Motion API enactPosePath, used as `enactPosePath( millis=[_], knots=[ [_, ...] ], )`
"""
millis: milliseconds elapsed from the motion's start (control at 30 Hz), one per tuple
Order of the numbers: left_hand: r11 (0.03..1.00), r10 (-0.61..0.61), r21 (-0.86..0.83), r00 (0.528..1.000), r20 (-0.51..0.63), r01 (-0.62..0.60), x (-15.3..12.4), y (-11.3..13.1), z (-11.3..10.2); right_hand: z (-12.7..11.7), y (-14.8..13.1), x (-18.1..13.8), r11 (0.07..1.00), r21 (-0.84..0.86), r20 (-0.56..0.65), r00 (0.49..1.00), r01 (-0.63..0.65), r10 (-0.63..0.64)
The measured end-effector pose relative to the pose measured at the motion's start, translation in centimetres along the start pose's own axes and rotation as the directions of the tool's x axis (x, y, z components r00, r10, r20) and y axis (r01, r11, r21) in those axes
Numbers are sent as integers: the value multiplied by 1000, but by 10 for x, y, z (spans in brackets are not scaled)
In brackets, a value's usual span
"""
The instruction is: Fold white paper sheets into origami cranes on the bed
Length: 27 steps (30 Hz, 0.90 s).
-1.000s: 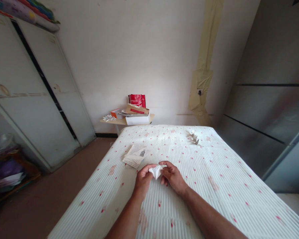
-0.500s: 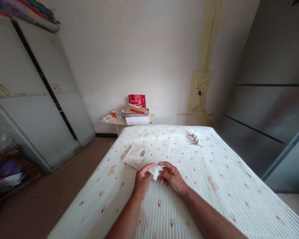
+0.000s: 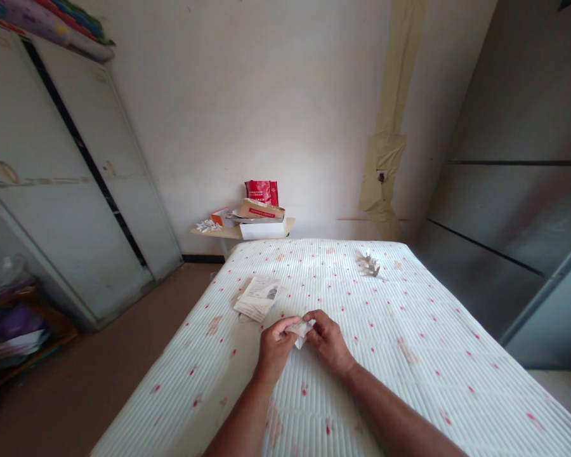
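Note:
A small folded piece of printed paper is held between my two hands, low over the bed, one pointed corner hanging down. My left hand pinches its left side between thumb and fingers. On the other side, my right hand grips the right edge, fingers curled. Part of the paper is hidden behind the fingers. Beyond my left hand lies a stack of printed paper sheets. Farther off to the right sit several small folded paper shapes, close together.
The bed has a striped white cover with red spots. Behind its far end, a small table bears a white box, a red bag and an orange box. Grey cabinets stand left; a dark wardrobe stands right.
The folded paper has tilted and shows less of its face. My right hand has closed in on its edge, and my left fingers now reach farther over the top.

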<state>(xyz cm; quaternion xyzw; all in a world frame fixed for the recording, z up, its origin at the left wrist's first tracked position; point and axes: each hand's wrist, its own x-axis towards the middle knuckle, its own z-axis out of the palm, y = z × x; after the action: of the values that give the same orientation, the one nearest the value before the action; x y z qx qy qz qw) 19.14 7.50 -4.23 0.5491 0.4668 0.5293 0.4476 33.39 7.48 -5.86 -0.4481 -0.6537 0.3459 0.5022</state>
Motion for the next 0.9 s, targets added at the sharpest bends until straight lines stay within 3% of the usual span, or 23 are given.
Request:
enactPosePath(
  millis=[300, 467, 633, 900],
  knots=[
    [999, -17, -41, 1000, 7, 17, 3, -4, 0, 0, -2, 1, 991, -104, -32, 995, 88, -91],
    [997, -43, -63, 998, -39, 41, 5, -6, 1, 0, -8, 1, 989, 123, 32, 997, -78, 74],
    [991, -93, -103, 993, -68, 85, 7, -14, -2, -5, -14, 5, 859, 411, 139, 953, -304, 271],
    [986, -129, -116, 990, -58, 122, 8, -17, -5, -6, -10, 5, 855, 418, 164, 952, -305, 259]
  ],
)
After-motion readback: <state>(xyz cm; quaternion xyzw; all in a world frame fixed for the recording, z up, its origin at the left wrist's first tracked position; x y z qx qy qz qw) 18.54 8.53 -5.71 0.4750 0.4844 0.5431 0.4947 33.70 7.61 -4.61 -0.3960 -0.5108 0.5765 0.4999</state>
